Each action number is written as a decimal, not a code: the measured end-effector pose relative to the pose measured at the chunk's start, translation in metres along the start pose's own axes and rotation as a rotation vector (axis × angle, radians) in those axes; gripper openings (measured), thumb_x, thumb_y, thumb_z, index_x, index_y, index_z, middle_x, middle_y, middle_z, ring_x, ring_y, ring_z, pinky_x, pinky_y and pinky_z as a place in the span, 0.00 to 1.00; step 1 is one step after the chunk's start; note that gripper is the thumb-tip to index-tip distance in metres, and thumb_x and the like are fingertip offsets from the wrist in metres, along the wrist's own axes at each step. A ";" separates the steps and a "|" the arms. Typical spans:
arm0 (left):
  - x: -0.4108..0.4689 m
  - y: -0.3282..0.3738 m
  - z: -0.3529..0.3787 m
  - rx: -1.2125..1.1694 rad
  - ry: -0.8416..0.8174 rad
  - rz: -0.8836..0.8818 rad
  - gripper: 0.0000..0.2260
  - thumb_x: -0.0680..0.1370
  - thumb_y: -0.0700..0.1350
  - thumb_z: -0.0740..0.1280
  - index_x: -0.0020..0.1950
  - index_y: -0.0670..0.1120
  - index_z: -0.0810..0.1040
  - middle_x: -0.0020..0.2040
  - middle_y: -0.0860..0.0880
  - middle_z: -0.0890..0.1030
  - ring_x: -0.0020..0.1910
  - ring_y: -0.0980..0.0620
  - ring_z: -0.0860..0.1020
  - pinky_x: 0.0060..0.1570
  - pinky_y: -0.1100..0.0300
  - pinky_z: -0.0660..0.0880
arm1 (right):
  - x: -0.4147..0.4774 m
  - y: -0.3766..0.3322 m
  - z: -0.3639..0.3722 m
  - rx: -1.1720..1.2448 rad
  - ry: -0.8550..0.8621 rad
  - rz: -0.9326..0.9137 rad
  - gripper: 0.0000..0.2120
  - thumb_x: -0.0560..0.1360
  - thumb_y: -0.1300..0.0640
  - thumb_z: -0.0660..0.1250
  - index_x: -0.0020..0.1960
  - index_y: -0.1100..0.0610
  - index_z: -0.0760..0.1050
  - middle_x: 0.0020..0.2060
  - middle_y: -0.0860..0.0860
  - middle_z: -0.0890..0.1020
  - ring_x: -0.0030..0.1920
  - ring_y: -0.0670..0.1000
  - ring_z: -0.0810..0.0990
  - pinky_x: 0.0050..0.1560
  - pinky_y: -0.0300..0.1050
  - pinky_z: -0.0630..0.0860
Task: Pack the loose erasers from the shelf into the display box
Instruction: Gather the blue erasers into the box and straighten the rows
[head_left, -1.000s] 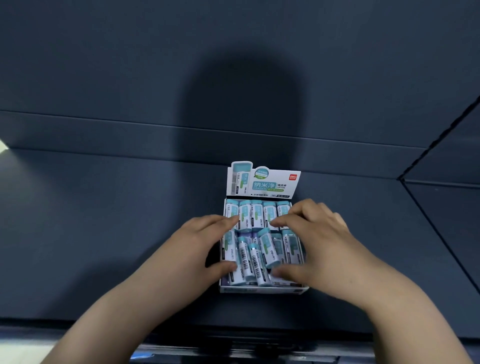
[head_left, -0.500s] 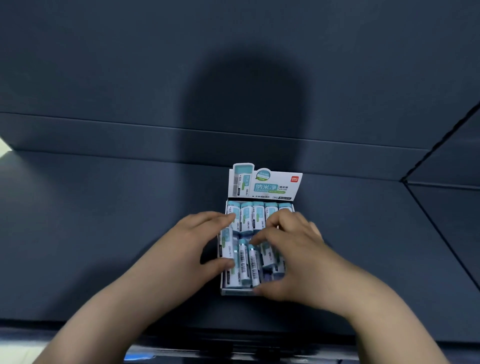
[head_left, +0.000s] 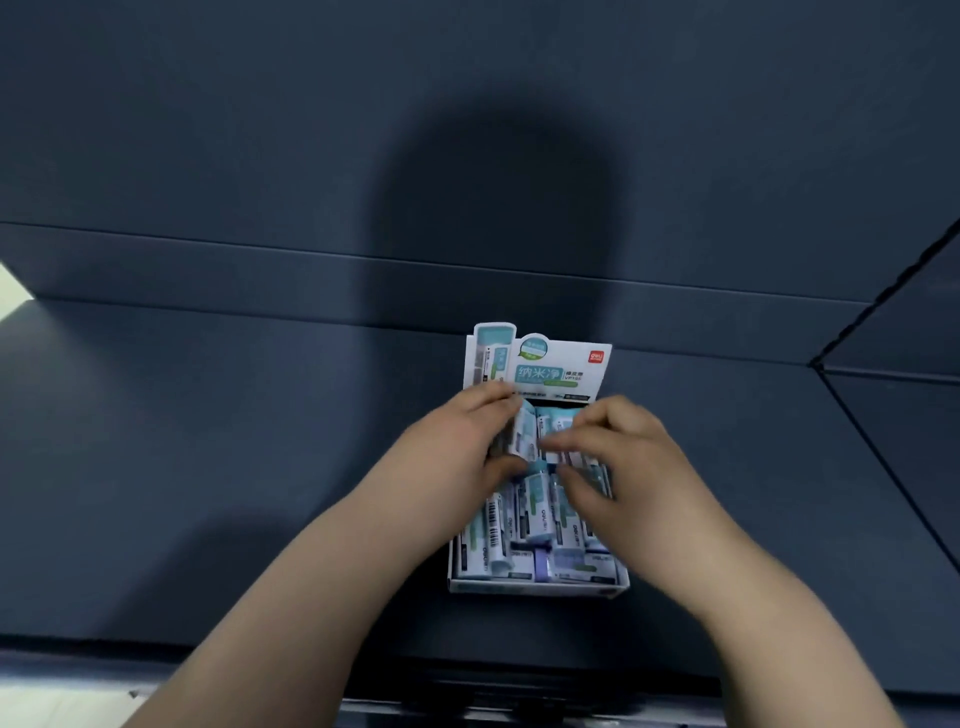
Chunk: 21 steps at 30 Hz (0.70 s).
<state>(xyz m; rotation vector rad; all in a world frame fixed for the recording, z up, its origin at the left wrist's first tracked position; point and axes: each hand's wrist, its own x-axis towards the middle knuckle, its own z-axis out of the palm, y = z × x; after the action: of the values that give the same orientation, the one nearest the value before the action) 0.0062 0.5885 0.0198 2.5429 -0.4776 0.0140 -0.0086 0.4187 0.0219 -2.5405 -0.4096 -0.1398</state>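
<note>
The left hand (head_left: 457, 441) and right hand (head_left: 628, 467) have shifted from 6 o'clock to 12 o'clock in the display box (head_left: 535, 587). The left now pinches a tilted eraser (head_left: 525, 439); the right's grip is unclear. Probably final tidying.

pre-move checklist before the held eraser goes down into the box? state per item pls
1. Grip of left hand on the tilted eraser: ok, fingers and thumb curl round it.
2. Contact of right hand: cannot tell, motion blur; its fingertips sit by that eraser.
3. display box flat on the shelf, header card upright: ok.
4. Free slot under the eraser: cannot tell, hands cover it.
5. front erasers seated: not ok, several lie askew.
</note>
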 end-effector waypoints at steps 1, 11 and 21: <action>-0.002 -0.002 -0.001 0.012 0.017 -0.015 0.25 0.76 0.50 0.66 0.72 0.50 0.64 0.73 0.57 0.63 0.70 0.58 0.62 0.66 0.67 0.57 | -0.004 -0.001 0.004 0.005 0.030 -0.030 0.10 0.71 0.57 0.68 0.51 0.49 0.81 0.43 0.42 0.72 0.50 0.47 0.72 0.53 0.43 0.70; -0.029 -0.012 -0.004 0.303 -0.016 0.117 0.20 0.61 0.46 0.61 0.50 0.54 0.82 0.49 0.60 0.83 0.46 0.56 0.81 0.35 0.60 0.74 | -0.022 -0.023 0.010 -0.035 -0.207 -0.056 0.30 0.63 0.32 0.65 0.61 0.43 0.73 0.49 0.38 0.67 0.57 0.41 0.65 0.58 0.36 0.57; -0.024 -0.005 -0.002 0.420 -0.057 0.141 0.23 0.57 0.48 0.64 0.51 0.50 0.83 0.51 0.56 0.83 0.47 0.54 0.81 0.36 0.57 0.75 | -0.018 -0.023 0.017 -0.022 -0.238 -0.039 0.28 0.67 0.40 0.69 0.65 0.42 0.68 0.49 0.38 0.63 0.56 0.42 0.62 0.61 0.34 0.57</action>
<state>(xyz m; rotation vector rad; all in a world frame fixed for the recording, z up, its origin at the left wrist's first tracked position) -0.0147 0.6019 0.0161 2.9177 -0.7425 0.1048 -0.0328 0.4418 0.0159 -2.5796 -0.5524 0.1457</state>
